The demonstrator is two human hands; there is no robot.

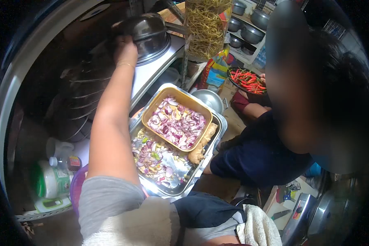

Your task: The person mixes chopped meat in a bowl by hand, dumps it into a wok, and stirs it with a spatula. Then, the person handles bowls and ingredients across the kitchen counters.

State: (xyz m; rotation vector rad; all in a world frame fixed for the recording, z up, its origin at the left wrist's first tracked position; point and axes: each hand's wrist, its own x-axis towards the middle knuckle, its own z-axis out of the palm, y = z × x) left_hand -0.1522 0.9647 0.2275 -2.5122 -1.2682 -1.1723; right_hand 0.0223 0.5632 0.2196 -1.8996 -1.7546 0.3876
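My left hand (126,50) reaches forward to the upper left and grips the near left side of a dark, shiny metal pan (149,30). Its fingers are partly lost in shadow against the pan. Below that arm, a metal tray (180,184) holds chopped onion pieces (153,158) with some green bits. A gold-coloured rectangular container (145,119) full of sliced red onions (178,123) rests in the tray. Beside it lies a piece of ginger root (204,143). My right hand is out of view.
On the right, a person (262,147) sits close by, with a dark bowl of red chilies (248,80). A clear container of dried strands (207,28) stands ahead. Bottles (53,178) are at lower left. A knife (281,214) lies at lower right. Pots (252,33) fill the back shelves.
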